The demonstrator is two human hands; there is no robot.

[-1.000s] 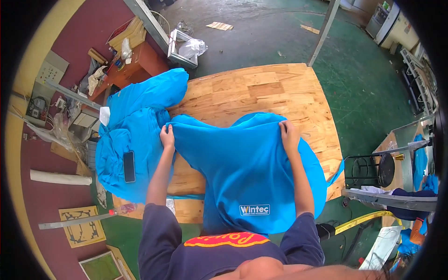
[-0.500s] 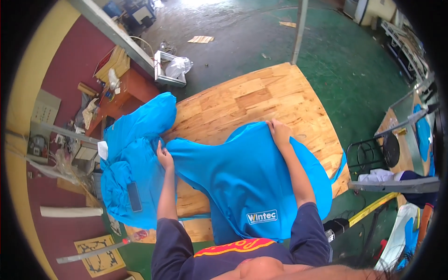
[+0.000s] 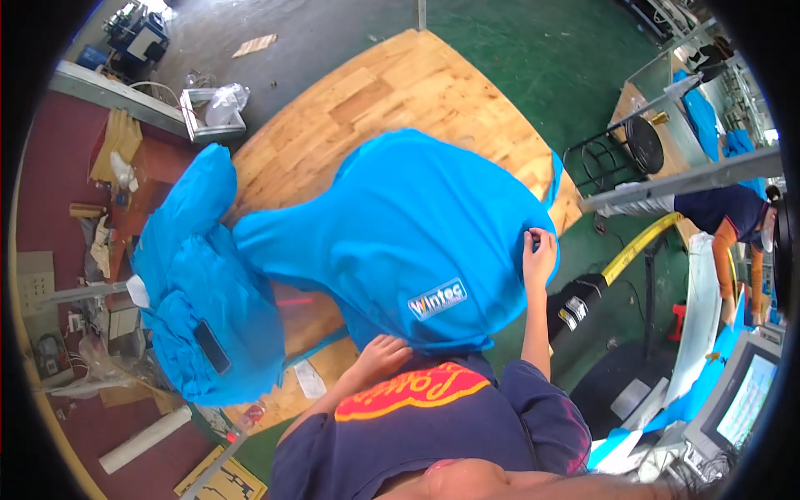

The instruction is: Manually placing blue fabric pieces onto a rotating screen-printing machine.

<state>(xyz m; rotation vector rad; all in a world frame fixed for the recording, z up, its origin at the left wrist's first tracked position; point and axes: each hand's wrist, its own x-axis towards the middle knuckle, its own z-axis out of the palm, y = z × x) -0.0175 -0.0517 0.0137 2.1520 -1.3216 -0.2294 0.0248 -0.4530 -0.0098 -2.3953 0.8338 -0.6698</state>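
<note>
A wide blue fabric cover (image 3: 400, 225) lies spread out in front of me, its narrow end toward the left and a printed label patch (image 3: 437, 299) near its close edge. My right hand (image 3: 540, 254) is at the cover's right side, thumb and fingers pinched together on the cloth. Close to my body, my left hand (image 3: 385, 357) has its fingers curled over the near edge of the same cover. Left of it sits a heap of blue covers (image 3: 204, 292), bunched and folded, with a dark phone (image 3: 212, 347) resting on top.
Under the covers is a wooden table (image 3: 392, 92). A white slip (image 3: 310, 379) and a clear bottle with a red cap (image 3: 250, 414) are at its near left. To the right are a black round stool (image 3: 643, 144), a yellow bar (image 3: 642, 247), a monitor (image 3: 744, 396) and another person (image 3: 725, 218).
My left hand has left the cover's narrow end for its near edge. My right hand has shifted from the far edge to the right side. The view has turned rightward.
</note>
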